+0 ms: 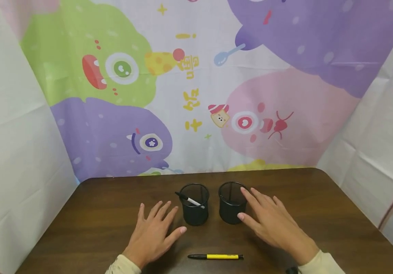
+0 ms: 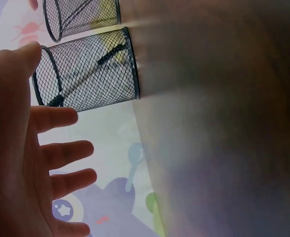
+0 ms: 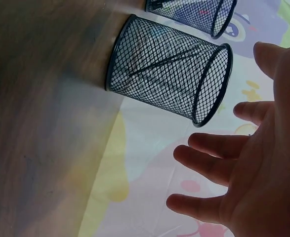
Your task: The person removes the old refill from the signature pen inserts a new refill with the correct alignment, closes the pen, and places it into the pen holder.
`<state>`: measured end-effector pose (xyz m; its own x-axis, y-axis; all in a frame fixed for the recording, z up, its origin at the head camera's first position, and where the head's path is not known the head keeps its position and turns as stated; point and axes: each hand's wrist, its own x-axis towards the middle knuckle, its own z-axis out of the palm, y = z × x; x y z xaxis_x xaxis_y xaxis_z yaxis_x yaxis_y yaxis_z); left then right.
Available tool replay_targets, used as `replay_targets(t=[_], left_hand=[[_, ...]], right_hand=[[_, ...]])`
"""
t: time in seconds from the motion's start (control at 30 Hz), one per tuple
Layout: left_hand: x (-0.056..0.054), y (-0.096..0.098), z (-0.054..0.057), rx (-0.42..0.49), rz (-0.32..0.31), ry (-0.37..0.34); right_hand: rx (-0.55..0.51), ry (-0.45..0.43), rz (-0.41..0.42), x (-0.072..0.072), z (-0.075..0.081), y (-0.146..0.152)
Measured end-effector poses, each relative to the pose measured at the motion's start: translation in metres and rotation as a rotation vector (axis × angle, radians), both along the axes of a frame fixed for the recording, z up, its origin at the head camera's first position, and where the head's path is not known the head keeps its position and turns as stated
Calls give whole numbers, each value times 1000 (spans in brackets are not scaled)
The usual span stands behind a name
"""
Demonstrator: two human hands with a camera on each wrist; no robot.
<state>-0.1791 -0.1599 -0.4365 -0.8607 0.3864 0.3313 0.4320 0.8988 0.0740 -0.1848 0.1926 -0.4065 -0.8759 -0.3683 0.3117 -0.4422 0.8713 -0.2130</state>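
Two black wire-mesh pen holders stand side by side on the table. The left pen holder (image 1: pixel 195 217) (image 2: pixel 98 81) has a white pen with black ends (image 1: pixel 194 201) leaning inside, its tip above the rim. My left hand (image 1: pixel 153 238) (image 2: pixel 16 138) is just left of that holder, fingers spread and holding nothing. Beside the right pen holder (image 1: pixel 231 214) (image 3: pixel 154 69) is my right hand (image 1: pixel 273 220) (image 3: pixel 253 153), its fingers extended. In the right wrist view those fingers are apart from the rim. A yellow pen with black ends (image 1: pixel 222 257) lies crosswise nearer to me, between the hands.
The brown wooden table (image 1: pixel 114 190) has rounded far corners. Behind it hangs a cloth (image 1: pixel 189 152) printed with cartoon monsters. White cloth walls stand at the left (image 1: pixel 15 133) and right (image 1: pixel 361 160). A small dark object (image 1: pixel 291 270) shows at the right sleeve.
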Motion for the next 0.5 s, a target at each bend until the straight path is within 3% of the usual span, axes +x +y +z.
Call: replay_targets(t=[0.5], left_hand=[[8, 4, -3, 11, -53, 8]], right_hand=[[-16, 5, 2, 0, -3, -1]])
